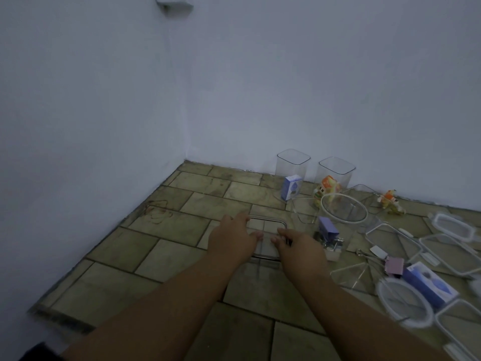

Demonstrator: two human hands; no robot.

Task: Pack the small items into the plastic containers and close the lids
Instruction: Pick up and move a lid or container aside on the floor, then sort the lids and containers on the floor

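A clear rectangular container with a dark grey rim sits on the tiled floor in front of me. My left hand grips its left side, fingers curled over the rim. My right hand grips its right side, thumb toward the middle. I cannot tell whether anything is inside it. Behind stand two tall clear square containers: one holds a small blue box, the other an orange-yellow packet. A purple box sits in another clear container beside my right hand.
A round white-rimmed bowl, an orange toy, several loose clear lids, a pink binder clip, a blue box and a round lid lie to the right. White walls meet in a corner at the far left.
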